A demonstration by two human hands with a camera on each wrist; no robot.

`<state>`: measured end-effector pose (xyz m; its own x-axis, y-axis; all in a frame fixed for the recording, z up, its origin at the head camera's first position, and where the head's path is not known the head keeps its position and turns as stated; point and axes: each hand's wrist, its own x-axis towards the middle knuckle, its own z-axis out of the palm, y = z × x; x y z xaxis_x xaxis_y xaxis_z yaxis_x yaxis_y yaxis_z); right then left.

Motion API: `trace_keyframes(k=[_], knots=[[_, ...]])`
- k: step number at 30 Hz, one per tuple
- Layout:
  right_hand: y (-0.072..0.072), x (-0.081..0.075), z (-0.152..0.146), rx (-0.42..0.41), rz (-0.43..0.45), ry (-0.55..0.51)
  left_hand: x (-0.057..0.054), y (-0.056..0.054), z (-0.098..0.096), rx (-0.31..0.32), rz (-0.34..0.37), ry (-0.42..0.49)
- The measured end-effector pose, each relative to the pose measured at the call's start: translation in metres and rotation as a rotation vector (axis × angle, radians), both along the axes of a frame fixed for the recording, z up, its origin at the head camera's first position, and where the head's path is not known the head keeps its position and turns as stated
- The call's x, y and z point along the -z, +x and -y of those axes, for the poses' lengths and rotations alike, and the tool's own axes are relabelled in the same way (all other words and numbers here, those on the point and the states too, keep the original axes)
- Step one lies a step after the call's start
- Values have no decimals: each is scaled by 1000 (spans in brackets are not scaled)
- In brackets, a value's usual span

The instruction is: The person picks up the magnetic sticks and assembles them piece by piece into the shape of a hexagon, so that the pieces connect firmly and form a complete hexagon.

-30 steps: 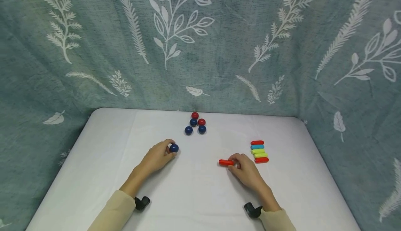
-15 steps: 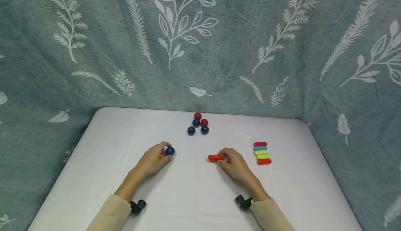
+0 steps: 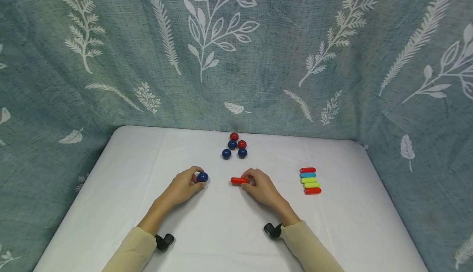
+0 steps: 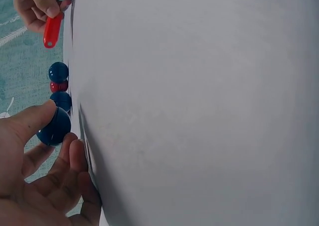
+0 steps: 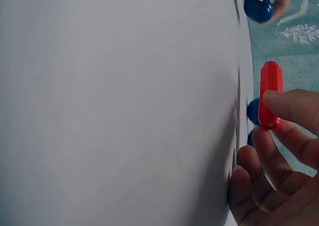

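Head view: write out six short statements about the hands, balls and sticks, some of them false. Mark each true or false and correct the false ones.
1. The left hand holds a dark blue ball. True.
2. The right hand holds a yellow stick. False: it holds a red stick.
3. The loose balls at the far side of the white table are all red. False: two are red, three dark blue.
4. Five sticks lie in a row on the table. True.
5. In that row, the blue stick lies between a red one and a yellow one. True.
6. The held ball touches the held stick. False: they are apart.
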<state>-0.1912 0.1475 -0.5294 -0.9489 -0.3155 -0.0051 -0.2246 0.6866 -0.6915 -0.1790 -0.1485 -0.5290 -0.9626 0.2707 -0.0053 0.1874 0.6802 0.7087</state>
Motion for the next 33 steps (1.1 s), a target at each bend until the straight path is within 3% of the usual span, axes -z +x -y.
trace_keyframes(k=[10, 33], knots=[[-9, 0, 27, -59, 2, -32, -2, 0, -3, -23, 54, 6], [-12, 1, 59, -92, 16, -23, -2, 1, -2, 14, 17, 15]])
